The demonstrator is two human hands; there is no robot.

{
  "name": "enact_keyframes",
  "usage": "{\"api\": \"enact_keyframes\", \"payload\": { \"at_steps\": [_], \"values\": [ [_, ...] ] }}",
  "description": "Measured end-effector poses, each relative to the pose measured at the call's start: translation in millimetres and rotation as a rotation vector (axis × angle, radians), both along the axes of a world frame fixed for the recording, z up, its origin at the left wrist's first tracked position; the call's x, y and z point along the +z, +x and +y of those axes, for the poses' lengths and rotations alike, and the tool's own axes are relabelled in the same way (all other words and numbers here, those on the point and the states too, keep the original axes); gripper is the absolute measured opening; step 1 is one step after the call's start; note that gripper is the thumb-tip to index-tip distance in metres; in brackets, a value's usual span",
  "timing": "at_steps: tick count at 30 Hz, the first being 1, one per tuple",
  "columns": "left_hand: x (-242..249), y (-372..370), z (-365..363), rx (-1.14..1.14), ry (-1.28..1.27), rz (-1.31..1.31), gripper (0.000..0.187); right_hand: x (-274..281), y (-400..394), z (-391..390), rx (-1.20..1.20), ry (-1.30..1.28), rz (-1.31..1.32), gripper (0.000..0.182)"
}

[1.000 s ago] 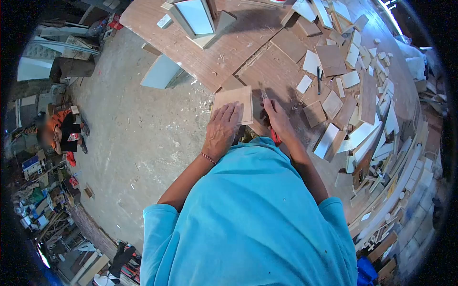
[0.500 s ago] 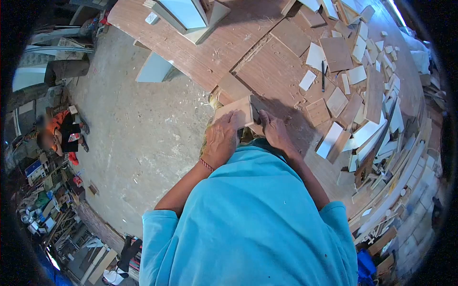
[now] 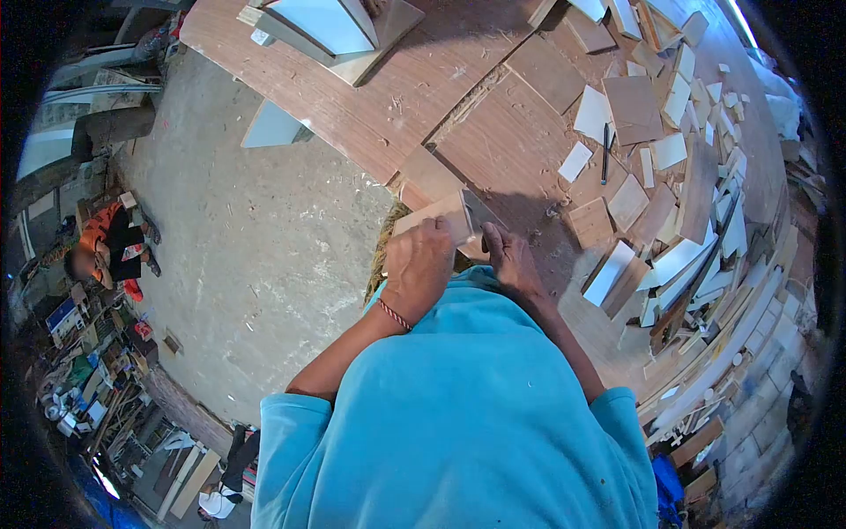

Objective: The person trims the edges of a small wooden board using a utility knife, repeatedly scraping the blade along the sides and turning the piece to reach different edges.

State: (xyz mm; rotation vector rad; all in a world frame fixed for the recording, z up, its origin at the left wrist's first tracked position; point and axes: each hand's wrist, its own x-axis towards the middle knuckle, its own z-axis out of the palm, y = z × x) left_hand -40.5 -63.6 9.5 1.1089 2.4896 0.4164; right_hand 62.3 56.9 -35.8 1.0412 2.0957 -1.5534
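At the near corner of the workbench, a small light-brown wooden block (image 3: 445, 212) sits close to my body, with a darker face on its right side. My left hand (image 3: 419, 269) is closed on its near left part, knuckles up and fingers curled. On the other side, my right hand (image 3: 514, 264) grips the block's right end, the thumb pressed near the dark face. Its remaining fingers are partly hidden underneath. Just beyond the block lies a flat wooden board (image 3: 429, 172) along the bench edge.
The workbench (image 3: 352, 115) carries sawdust and shavings. Many wood offcuts (image 3: 630, 110) pile up on the right, with a black pen (image 3: 605, 154) among them. A white-faced wooden frame (image 3: 330, 31) stands at the far edge. Another person (image 3: 110, 242) sits at the left on the concrete floor (image 3: 238, 229).
My left hand's fingers have gone from lying flatter on the block to curled, and the hand has shifted slightly right. My right hand stays at the block's right end. The view has shifted a little.
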Motion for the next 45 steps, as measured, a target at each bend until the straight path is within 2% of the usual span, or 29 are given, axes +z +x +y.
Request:
{"api": "enact_keyframes", "payload": {
  "at_steps": [2, 9, 11, 26, 31, 33, 35, 38, 45],
  "values": [
    [1, 1, 5, -0.023, -0.062, 0.006, 0.013, -12, 4, 1, -0.015, -0.007, 0.072, 0.047],
    [5, -11, 9, 0.010, -0.090, -0.050, 0.012, -13, -3, 10, 0.011, -0.131, -0.003, 0.050],
    [4, -14, 7, -0.045, -0.074, -0.028, 0.010, -12, -6, 9, 0.016, -0.093, -0.002, 0.049],
    [3, -14, 10, -0.063, -0.110, -0.043, 0.011, -9, -19, 4, 0.069, 0.094, -0.089, 0.045],
    [3, -7, 9, -0.085, -0.119, 0.040, 0.012, -34, -20, 2, 0.055, 0.150, -0.068, 0.047],
    [3, -5, 8, -0.065, -0.123, 0.050, 0.012, -31, -17, 1, 0.059, 0.154, -0.065, 0.048],
    [4, -7, 8, -0.054, -0.113, 0.002, 0.013, -20, -18, 1, 0.013, 0.054, -0.146, 0.049],
    [6, -11, 6, -0.097, -0.115, -0.020, 0.013, -6, -9, 10, 0.073, -0.011, -0.081, 0.052],
    [5, -14, 7, -0.145, -0.123, 0.046, 0.012, -3, -10, 9, 0.121, 0.079, -0.028, 0.047]
  ]
}}
